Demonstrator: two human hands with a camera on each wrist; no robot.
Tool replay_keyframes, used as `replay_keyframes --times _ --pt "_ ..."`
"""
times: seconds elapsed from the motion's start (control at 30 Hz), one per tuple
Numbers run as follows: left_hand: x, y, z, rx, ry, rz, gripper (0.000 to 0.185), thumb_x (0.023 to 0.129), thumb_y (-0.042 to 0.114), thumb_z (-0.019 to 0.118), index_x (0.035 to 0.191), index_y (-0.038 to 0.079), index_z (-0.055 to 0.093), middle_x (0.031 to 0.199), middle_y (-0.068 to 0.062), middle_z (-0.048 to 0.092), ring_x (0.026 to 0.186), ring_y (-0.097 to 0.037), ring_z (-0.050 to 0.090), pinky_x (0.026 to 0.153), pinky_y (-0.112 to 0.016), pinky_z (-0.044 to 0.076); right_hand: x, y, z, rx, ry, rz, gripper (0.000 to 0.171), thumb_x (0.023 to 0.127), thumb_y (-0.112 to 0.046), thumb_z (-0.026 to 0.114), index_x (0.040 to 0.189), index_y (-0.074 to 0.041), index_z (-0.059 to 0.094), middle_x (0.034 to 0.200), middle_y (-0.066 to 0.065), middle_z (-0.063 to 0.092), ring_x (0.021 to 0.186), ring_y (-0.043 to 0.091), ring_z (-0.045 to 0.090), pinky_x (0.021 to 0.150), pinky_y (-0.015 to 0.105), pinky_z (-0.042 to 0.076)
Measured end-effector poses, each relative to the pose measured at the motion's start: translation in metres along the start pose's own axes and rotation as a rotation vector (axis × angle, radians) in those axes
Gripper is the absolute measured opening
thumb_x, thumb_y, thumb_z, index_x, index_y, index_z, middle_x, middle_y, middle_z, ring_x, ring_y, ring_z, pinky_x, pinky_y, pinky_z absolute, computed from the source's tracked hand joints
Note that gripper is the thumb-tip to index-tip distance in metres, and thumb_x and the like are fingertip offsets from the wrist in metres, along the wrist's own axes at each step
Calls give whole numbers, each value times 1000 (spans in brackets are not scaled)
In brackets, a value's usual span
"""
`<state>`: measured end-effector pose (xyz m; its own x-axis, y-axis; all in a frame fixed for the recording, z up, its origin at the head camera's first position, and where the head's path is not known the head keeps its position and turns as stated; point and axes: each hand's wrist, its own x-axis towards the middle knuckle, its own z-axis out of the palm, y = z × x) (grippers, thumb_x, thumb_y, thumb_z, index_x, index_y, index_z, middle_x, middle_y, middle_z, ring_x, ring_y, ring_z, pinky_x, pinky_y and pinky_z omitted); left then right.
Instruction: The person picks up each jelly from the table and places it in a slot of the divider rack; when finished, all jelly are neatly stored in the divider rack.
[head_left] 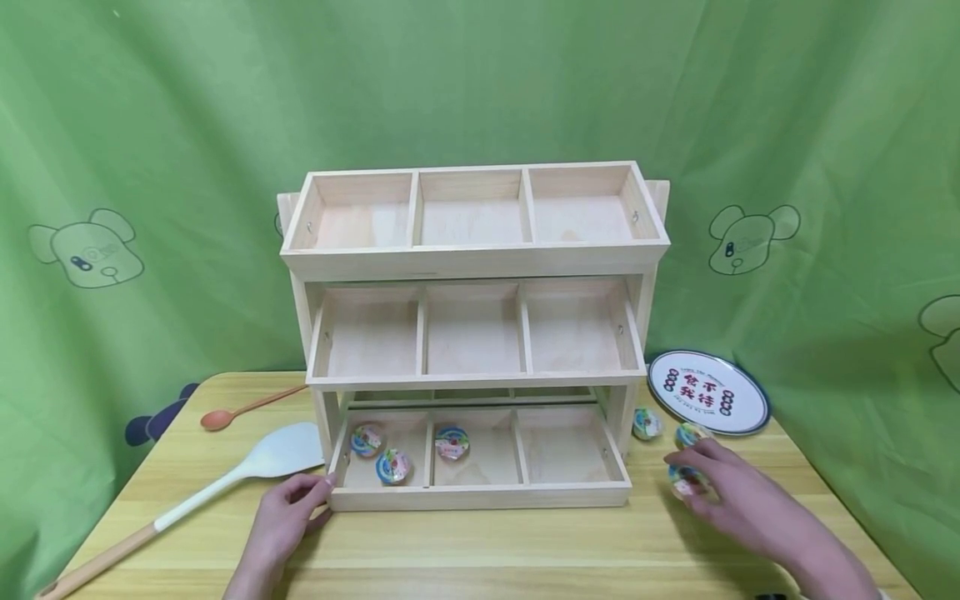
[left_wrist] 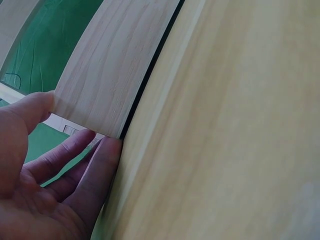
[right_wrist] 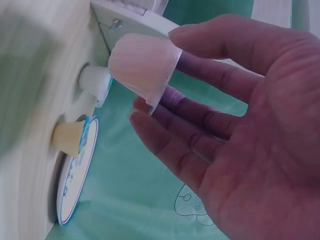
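Observation:
My left hand point(head_left: 288, 521) holds the left front corner of the bottom tray point(head_left: 480, 500) of a three-tier wooden rack. The left wrist view shows its thumb point(left_wrist: 37, 107) at the top edge of the front board, with fingers at the lower edge. Right of the rack, my right hand point(head_left: 738, 496) pinches a small pale-pink jelly cup point(right_wrist: 142, 65) by its rim. Three jelly cups lie in the bottom tray: two in the left compartment, one cup point(head_left: 452, 443) in the middle. Two more, a whitish cup point(right_wrist: 95, 82) and a yellowish cup point(right_wrist: 69, 137), stand on the table beside the right hand.
An oval plate point(head_left: 682, 367) with red lettering lies behind the cups on the right. A white spatula point(head_left: 281, 450) with a wooden handle and an orange spoon point(head_left: 217, 419) lie on the left. Green curtain point(head_left: 480, 83) hangs behind the rack.

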<state>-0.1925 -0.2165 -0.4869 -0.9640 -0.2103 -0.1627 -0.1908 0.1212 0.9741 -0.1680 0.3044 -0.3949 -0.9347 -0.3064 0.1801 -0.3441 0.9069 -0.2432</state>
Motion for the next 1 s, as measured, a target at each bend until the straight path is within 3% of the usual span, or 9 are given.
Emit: replay_keyframes --times 0.17,0.47,1.0 --pt "0 0 0 1 -4 1 43 81 31 66 101 -7 58 101 -16 55 91 -21 56 76 -28 54 2 -7 -1 -21 41 -52 35 75 -16 70 109 -12 61 106 1 50 92 23 54 78 46 51" --pt "1 -1 0 1 -2 -6 44 81 31 66 102 -6 59 102 -16 55 92 -21 56 76 -28 54 8 -20 -1 -36 75 -119 34 75 -16 71 108 -15 61 100 -9 49 85 9 51 74 35 52" --pt "1 -1 -1 2 1 -9 38 82 26 65 102 -6 59 101 -15 55 92 -21 55 76 -28 54 23 -43 3 -1 73 -177 31 78 -18 69 108 -17 61 101 -7 52 92 14 53 76 34 52"
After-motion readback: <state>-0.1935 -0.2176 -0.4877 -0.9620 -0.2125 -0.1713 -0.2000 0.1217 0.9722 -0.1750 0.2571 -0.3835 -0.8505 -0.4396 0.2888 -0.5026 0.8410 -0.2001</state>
